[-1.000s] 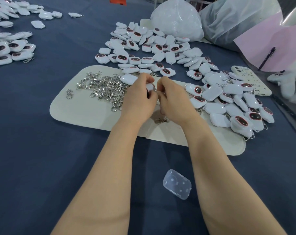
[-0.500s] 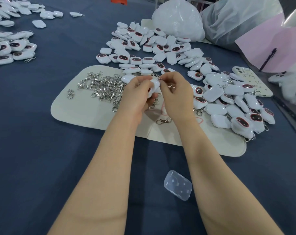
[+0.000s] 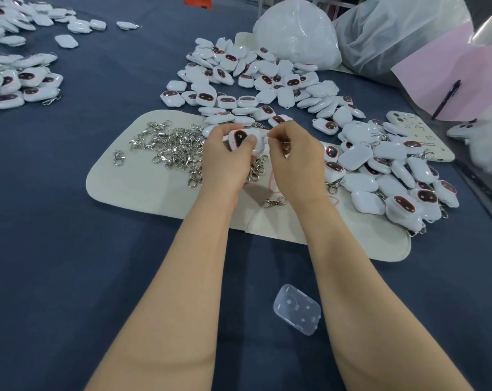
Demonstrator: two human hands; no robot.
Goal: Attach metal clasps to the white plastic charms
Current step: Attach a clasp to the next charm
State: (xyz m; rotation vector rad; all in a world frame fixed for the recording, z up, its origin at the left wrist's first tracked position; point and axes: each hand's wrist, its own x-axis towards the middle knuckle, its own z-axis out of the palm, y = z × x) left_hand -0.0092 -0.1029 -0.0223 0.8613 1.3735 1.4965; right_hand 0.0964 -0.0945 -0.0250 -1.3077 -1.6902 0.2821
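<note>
1. I am watching the left hand (image 3: 225,162) holding a white charm (image 3: 243,138) above the cream mat's (image 3: 120,190) far edge, its grip curled round it.
2. The right hand (image 3: 295,162) is pinching the charm's right end, grip tight. I cannot tell whether a clasp is in it.
3. Metal clasps (image 3: 171,148) are lying heaped on the mat's left half, and one loose clasp (image 3: 271,202) is lying on its near half.
4. More charms (image 3: 256,77) are lying piled beyond the mat on the blue table (image 3: 70,277).

Clasps (image 3: 171,148) heap left on the mat (image 3: 132,187), charms (image 3: 380,176) right, more charms (image 3: 250,77) behind
</note>
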